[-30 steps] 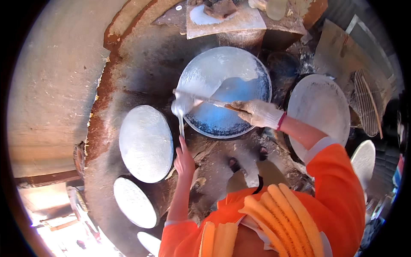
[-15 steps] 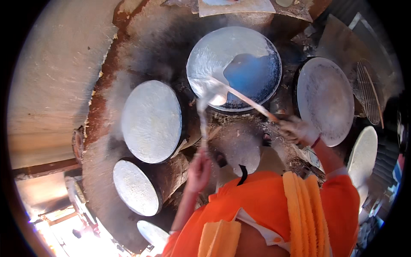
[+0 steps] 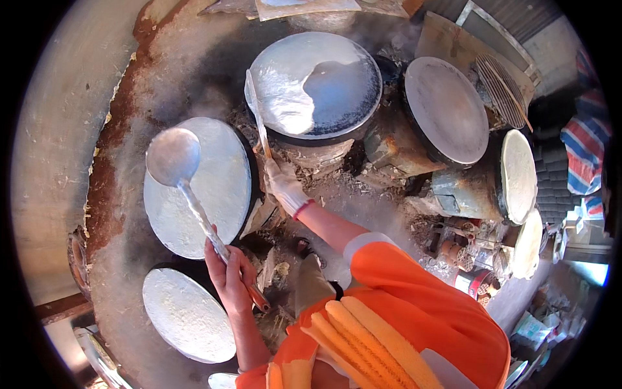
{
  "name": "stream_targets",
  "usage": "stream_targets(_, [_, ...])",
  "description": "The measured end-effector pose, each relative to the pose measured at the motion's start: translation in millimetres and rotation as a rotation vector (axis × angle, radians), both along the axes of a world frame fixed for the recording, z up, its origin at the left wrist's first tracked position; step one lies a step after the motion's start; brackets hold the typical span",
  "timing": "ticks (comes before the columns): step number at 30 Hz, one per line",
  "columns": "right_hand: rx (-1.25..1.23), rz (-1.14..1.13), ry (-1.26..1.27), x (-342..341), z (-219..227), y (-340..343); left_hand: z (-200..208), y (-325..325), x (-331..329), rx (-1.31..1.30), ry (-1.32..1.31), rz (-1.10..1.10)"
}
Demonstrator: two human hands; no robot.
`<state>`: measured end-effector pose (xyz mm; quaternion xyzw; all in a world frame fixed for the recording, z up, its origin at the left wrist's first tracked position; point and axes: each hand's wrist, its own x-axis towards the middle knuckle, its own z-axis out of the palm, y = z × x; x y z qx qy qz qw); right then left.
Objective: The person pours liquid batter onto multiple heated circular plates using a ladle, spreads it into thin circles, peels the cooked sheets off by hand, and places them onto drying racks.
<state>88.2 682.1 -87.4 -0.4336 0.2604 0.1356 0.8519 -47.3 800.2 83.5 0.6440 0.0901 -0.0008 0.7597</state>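
My left hand (image 3: pixel 230 277) is wrapped round the long handle of a metal ladle (image 3: pixel 173 157). The ladle's round bowl hangs over the upper edge of the left griddle (image 3: pixel 214 220), which is coated with a pale white layer. My right hand (image 3: pixel 285 187), in a whitish glove with a red cuff, grips a long flat wooden spatula (image 3: pixel 254 104). Its pale blade crosses the left rim of the far round griddle (image 3: pixel 272 65); I cannot tell whether it touches. White covers that griddle's left part, with a dark, shiny patch on the right.
Another white-coated griddle (image 3: pixel 188 314) stands nearer on the left. To the right are a greyish griddle (image 3: pixel 447 110) on a rusty drum, a wire rack (image 3: pixel 502 89) and more pale discs (image 3: pixel 519 175). A red bucket (image 3: pixel 478 280) and cylindrical briquettes (image 3: pixel 453 253) sit on the floor.
The view has shifted. The ladle has moved from the far griddle to above the left one. My right hand has swung left with the spatula, which now stands more upright.
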Motion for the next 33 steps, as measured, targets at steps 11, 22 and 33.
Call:
stream_targets(11, [-0.196, -0.078, -0.138, -77.9, 21.2, -114.9, 6.2, -14.2, -92.0, -0.074, 0.179, 0.161])
stream_targets(22, [-0.746, 0.059, -0.423, -100.6, -118.5, -142.8, -13.4, -40.8, -0.7, -0.119, 0.200, -0.006])
stream_targets(33, [-0.999, 0.442, -0.639, -82.8, -75.1, -190.2, -11.9, -93.8, 31.2, -0.112, 0.273, -0.004])
